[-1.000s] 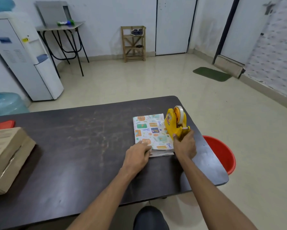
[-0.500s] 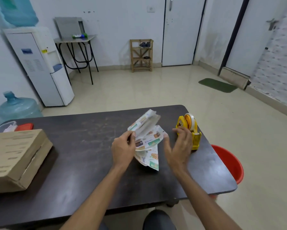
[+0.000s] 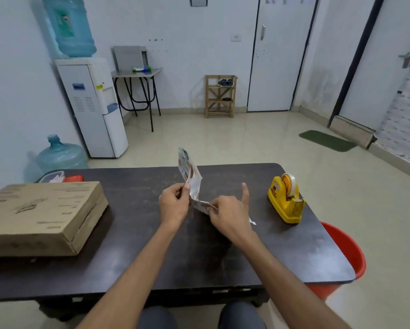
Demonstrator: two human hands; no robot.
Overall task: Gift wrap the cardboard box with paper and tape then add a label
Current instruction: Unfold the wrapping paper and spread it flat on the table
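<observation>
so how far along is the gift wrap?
Early. Done: nothing; the cardboard box sits bare at the left of the table. In hand: left hand and right hand hold the folded wrapping paper above it. Left: wrapping, taping (tape dispenser stands untouched at right), labelling.

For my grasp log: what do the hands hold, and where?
Both hold the folded patterned wrapping paper: the left hand pinches its left edge, the right hand its lower end.

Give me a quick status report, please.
Hands: left hand and right hand hold wrapping paper aloft. Unwrapped cardboard box left. Idle tape dispenser right. Nothing blocking.
</observation>
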